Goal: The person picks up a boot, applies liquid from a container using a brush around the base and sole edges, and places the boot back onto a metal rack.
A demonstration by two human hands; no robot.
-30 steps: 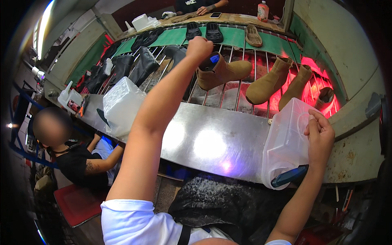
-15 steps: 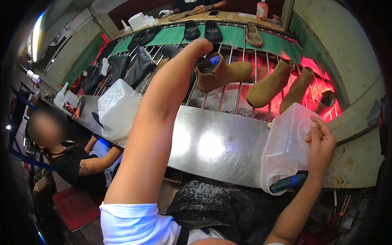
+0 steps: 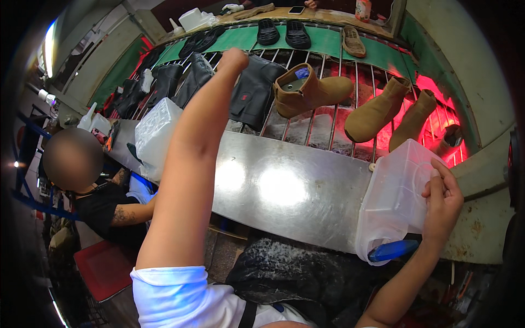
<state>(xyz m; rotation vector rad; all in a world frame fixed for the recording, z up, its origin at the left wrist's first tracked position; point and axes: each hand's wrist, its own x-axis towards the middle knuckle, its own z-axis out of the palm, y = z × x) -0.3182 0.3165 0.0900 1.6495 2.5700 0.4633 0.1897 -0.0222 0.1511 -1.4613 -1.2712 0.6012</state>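
My left hand (image 3: 234, 60) reaches far out over the wire rack, at the upper part of a black boot (image 3: 252, 94). Its fingers are hidden behind the hand, so any hold on the boot cannot be made out. To the right of that boot lies a tan ankle boot (image 3: 328, 90) with something blue inside its opening. My right hand (image 3: 445, 202) rests against the side of a translucent plastic container (image 3: 391, 180), its fingers loosely stretched. A dark blue handle-like piece (image 3: 392, 251) sticks out by the container's lower end.
More tan boots (image 3: 377, 109) lie on the red-lit rack. Black soles (image 3: 298, 35) and a tan sole (image 3: 354, 42) sit on the green strip behind. Nearer are a metal ledge (image 3: 306, 213) and a cloudy white container (image 3: 156, 128). A person (image 3: 109, 210) sits at left.
My left hand has moved leftward, from beside the tan boot to the black boot, which now shows more fully. The view has shifted slightly. My right hand stays at the container.
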